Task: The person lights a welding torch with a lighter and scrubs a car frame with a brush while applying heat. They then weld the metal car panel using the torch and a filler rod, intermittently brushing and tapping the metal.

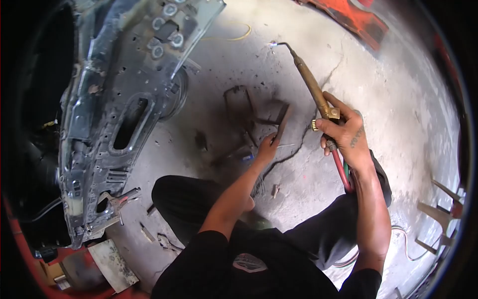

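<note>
My right hand [343,127] is closed round the rear of a brass gas torch [311,82], with its thumb by the gold valve knob. The torch points up and to the left, and a small bright flame [273,45] shows at its bent tip. Red and green hoses [340,167] run down from its handle past my wrist. My left hand [269,147] grips the lower end of a dark, flat metal strip [284,122], held low over the concrete floor near the middle of the view.
A large metal vehicle frame part [112,114] fills the left side, with locking pliers [122,202] at its lower end. Dark metal pieces [239,99] lie on the cracked floor [298,174]. Orange-red metal [353,22] is at the top right, and a metal stand [440,214] at the right edge.
</note>
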Demonstrator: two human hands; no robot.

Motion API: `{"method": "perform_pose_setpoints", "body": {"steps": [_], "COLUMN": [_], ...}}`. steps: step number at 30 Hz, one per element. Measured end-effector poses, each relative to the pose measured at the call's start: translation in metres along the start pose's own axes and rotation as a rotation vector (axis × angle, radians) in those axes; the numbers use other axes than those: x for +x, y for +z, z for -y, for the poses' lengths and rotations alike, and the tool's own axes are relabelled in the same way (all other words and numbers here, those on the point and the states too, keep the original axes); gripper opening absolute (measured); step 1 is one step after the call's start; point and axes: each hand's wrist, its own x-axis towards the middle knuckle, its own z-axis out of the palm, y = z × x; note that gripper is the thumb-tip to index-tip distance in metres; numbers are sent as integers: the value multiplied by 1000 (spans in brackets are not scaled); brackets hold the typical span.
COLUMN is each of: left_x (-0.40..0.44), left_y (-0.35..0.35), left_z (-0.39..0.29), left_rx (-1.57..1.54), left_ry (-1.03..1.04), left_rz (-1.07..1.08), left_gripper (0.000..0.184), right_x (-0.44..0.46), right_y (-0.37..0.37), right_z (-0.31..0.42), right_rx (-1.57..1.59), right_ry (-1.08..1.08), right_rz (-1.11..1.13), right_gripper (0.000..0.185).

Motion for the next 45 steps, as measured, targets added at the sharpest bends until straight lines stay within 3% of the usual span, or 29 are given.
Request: {"method": "perform_pose_setpoints", "body": {"steps": [2, 4, 6, 8, 10, 14, 16, 19, 20, 23, 26, 31, 38, 45], "left_x": [-5, -18, -44, -60, -77, -78, -70, -52, -53, -38, -34, -47, -22, -5], "left_y": [3, -16, -46, -42, -39, -10, -27, -48, -59, -124, -193, -263, -311, -314], "left_z": [96, 113, 49, 96, 49, 121, 71, 62, 39, -49, -129, -194, -251, -238], "left_rx": [245, 422, 529, 820, 750, 726, 780, 915, 970, 688, 244, -306, -294, -158], "left_ry": [185, 150, -128, 73, 48, 76, 23, 211, 202, 93, -170, -97, 262, 238], "left_rz": [38, 51, 17, 335, 322, 232, 348, 469, 355, 383, 490, 250, 69, -184], "left_gripper": [29, 27, 28, 28, 22, 19, 21, 26, 26, 25, 21, 19, 29, 27], "right_x": [-2, -5, -7, -8, -6, -3, -3, -5, -8, -11, -15, -29, -39, -25], "right_y": [-3, -5, -5, -5, -3, 4, 7, 9, 11, 20, 25, 42, 72, 88], "right_z": [2, 4, 7, 7, 10, 6, 8, 11, 15, 17, 18, 29, 49, 15], "right_rx": [-6, 8, 29, 34, 26, 48, 76, 72, 94, 139, 167, 253, 339, 375], "right_ry": [24, 29, 40, 58, 59, -3, -10, -50, -61, -103, -130, -127, -207, -170], "right_rz": [-7, -27, -30, -23, -6, 35, 73, 111, 109, 148, 171, 178, 185, 258], "right_gripper": [71, 70, 67, 66, 64, 63, 64, 72, 72, 72, 72, 71, 73, 68]}}
